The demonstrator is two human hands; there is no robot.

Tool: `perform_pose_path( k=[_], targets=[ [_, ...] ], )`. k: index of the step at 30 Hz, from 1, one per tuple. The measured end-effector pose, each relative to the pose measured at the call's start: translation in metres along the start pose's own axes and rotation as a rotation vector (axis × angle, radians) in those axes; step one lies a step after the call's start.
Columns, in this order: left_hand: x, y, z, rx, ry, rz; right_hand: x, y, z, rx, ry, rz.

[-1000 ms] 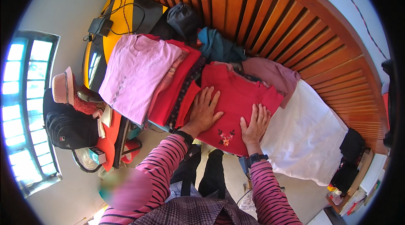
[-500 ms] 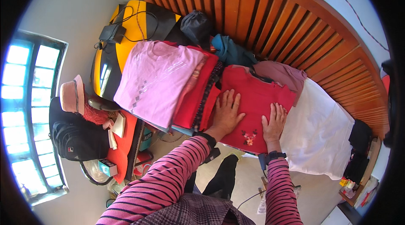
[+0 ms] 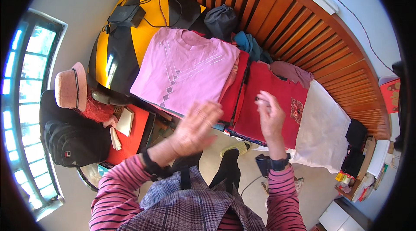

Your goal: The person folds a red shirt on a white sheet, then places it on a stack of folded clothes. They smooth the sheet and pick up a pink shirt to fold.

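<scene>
My left hand (image 3: 197, 128), slightly blurred, hovers at the front edge of a stack topped by a folded pink T-shirt (image 3: 184, 68). Its fingers are stretched out, with nothing in them. To the right lies a folded red shirt (image 3: 260, 96) with a patterned patch (image 3: 297, 110) near its right side. Over this shirt I hold my right hand (image 3: 273, 120), raised off the cloth, its fingers loosely bent and apart. A small dark spot shows by its fingertips; I cannot tell what it is. More red and dark folded clothes show beneath the pink one.
A white cloth (image 3: 323, 129) lies right of the red shirt, below a slatted wooden headboard (image 3: 325, 53). Behind the stack are a yellow-and-black case (image 3: 145, 18) and a dark pouch (image 3: 220, 21). At left stand a pink hat (image 3: 69, 88) and a black bag (image 3: 73, 135).
Both hands have come up off the red shirt, where they lay flat. My left hand has moved left towards the pink stack. The whole view has shifted a little.
</scene>
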State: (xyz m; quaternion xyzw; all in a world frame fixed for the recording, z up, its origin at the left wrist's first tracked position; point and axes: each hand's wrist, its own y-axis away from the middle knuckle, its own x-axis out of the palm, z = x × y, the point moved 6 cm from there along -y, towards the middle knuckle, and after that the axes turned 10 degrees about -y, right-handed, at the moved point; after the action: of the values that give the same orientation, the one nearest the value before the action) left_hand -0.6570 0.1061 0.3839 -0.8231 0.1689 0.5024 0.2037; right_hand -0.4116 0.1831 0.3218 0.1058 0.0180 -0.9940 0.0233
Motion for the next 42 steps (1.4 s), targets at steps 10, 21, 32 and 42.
perform_pose_path(
  k=[10,21,32,42],
  targets=[
    [-0.028,0.014,0.087,-0.064,-0.351,0.180,0.112,-0.036,-0.001,0.535,-0.211,0.259],
    [-0.036,0.023,0.097,0.078,-0.340,0.082,0.129,-0.040,-0.001,0.494,-0.339,0.273],
    [-0.062,-0.002,0.096,-0.098,-0.273,-0.200,0.121,-0.096,0.046,0.067,-0.109,0.245],
    [0.001,-0.007,0.065,-0.050,-0.327,-0.056,0.087,-0.080,-0.046,0.330,-0.075,0.165]
  ],
)
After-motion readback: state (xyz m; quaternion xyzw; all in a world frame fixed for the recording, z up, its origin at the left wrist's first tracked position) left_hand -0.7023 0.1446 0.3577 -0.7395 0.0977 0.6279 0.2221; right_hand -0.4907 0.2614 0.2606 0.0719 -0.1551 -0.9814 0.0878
